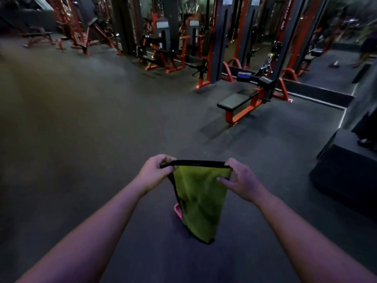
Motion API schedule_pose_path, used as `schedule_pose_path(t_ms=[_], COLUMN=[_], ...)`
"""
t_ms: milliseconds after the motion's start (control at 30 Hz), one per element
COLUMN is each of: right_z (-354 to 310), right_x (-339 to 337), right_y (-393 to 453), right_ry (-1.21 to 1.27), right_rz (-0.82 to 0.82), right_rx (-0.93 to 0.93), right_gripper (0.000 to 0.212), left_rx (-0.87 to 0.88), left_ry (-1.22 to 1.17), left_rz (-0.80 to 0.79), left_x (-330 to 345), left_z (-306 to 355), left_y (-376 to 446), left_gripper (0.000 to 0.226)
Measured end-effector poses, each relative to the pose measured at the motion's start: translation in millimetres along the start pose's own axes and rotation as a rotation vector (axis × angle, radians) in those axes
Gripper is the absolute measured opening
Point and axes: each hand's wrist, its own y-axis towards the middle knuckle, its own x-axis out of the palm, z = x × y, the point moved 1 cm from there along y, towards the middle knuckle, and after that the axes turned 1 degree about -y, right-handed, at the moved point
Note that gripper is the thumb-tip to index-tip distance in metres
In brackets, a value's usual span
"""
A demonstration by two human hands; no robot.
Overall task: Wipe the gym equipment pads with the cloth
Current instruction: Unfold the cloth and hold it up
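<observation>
While both hands pinch its black top hem, left hand (154, 174) and right hand (242, 181), a green cloth (201, 203) hangs between them; a padded bench (234, 101) stands far right.

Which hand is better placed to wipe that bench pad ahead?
Probably the right hand. The bench pad lies ahead on its side, and it already pinches the cloth; the left hand is farther away.
</observation>
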Motion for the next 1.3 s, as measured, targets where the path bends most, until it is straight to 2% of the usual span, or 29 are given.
schedule_pose_path(t_ms=[100, 167, 233, 267, 300, 333, 367, 400, 433, 467, 533, 600, 633, 667, 733, 800, 833, 900, 933, 967, 1000, 1067, 1133, 1200, 1300], right_z=[13.9, 7.7, 2.0, 8.0, 15.9, 25.2, 40.5, 59.4, 86.0, 107.9, 155.3, 185.7, 193.5, 205.4, 223.5, 227.5, 231.3, 248.0, 260.8, 269.2, 275.3, 292.0, 310.7, 337.5, 390.3], right_x=[-28.8, -41.8, -61.8, -68.6, -73.0, -70.9, -62.1, -45.6, -26.4, -10.2, 22.9, 43.0, 49.6, 60.8, 79.4, 86.9, 92.4, 109.7, 122.3, 130.2, 136.8, 154.5, 173.6, 192.4, 227.2], right_y=[40.7, 73.4, 112.5, 124.9, 132.5, 131.6, 124.5, 105.6, 90.1, 74.3, 49.7, 48.9, 54.3, 57.8, 73.1, 86.6, 93.4, 109.6, 116.2, 119.4, 123.5, 136.1, 149.1, 159.2, 169.7], right_ry=[0.280, 0.554, 0.926, 1.085, 1.178, 1.128, 0.984, 0.815, 0.698, 0.665, 0.684, 0.645, 0.623, 0.600, 0.539, 0.479, 0.457, 0.411, 0.339, 0.241, 0.138, -0.088, -0.306, -0.411, -0.484], right_rz=[0.018, 0.074, 0.238, 0.278, 0.216, 0.044, -0.174, -0.318, -0.357, -0.361, -0.261, -0.132, -0.092, -0.072, -0.022, 0.008, -0.038, -0.177, -0.234, -0.280, -0.329, -0.442, -0.571, -0.655, -0.744], right_rx=[0.054, 0.062, 0.112, 0.176, 0.256, 0.354, 0.434, 0.525, 0.589, 0.641, 0.780, 0.855, 0.884, 0.896, 0.929, 0.952, 0.948, 0.910, 0.900, 0.892, 0.880, 0.821, 0.697, 0.614, 0.532], right_gripper=[0.039, 0.045, 0.053, 0.054, 0.057, 0.062, 0.060, 0.046, 0.030, 0.018, 0.015, 0.030, 0.043, 0.053, 0.058, 0.058, 0.063, 0.073, 0.072, 0.069, 0.063, 0.052, 0.041, 0.033, 0.022], left_rx=[-0.016, 0.008, 0.055, 0.042, -0.007, -0.078, -0.143, -0.198, -0.251, -0.289, -0.378, -0.443, -0.466, -0.483, -0.517, -0.580, -0.611, -0.592, -0.542, -0.478, -0.424, -0.334, -0.313, -0.309, -0.331], left_ry=[-0.374, -0.622, -0.846, -0.884, -0.879, -0.840, -0.784, -0.700, -0.625, -0.605, -0.540, -0.465, -0.440, -0.403, -0.257, -0.139, -0.119, -0.093, -0.034, 0.082, 0.232, 0.492, 0.624, 0.703, 0.725], left_rz=[0.059, 0.178, 0.234, 0.187, 0.082, -0.032, -0.127, -0.194, -0.212, -0.200, -0.114, -0.069, -0.072, -0.065, 0.010, 0.065, 0.044, -0.117, -0.240, -0.349, -0.420, -0.459, -0.498, -0.551, -0.640], left_x=[14.5, 20.3, 30.2, 38.1, 53.2, 73.4, 97.0, 118.9, 137.9, 152.0, 167.6, 172.4, 173.7, 176.1, 183.8, 186.2, 186.1, 186.9, 189.8, 192.1, 194.7, 205.2, 220.7, 237.9, 270.8], left_z=[31.6, 52.9, 76.5, 79.7, 75.9, 64.8, 47.8, 28.2, 8.9, -6.4, -39.8, -61.7, -69.8, -78.9, -102.4, -122.8, -135.2, -161.0, -174.3, -179.7, -184.2, -203.6, -229.5, -257.4, -303.7], left_y=[29.4, 52.4, 78.2, 83.9, 86.2, 84.2, 85.2, 82.0, 85.2, 86.6, 98.4, 118.0, 129.2, 140.7, 174.4, 197.6, 209.5, 236.9, 249.9, 256.8, 262.2, 277.7, 290.6, 303.6, 321.0], left_gripper=[0.006, 0.010, 0.035, 0.057, 0.077, 0.088, 0.089, 0.080, 0.064, 0.047, 0.021, 0.003, 0.003, 0.006, 0.016, 0.045, 0.069, 0.117, 0.126, 0.119, 0.102, 0.065, 0.041, 0.033, 0.038])
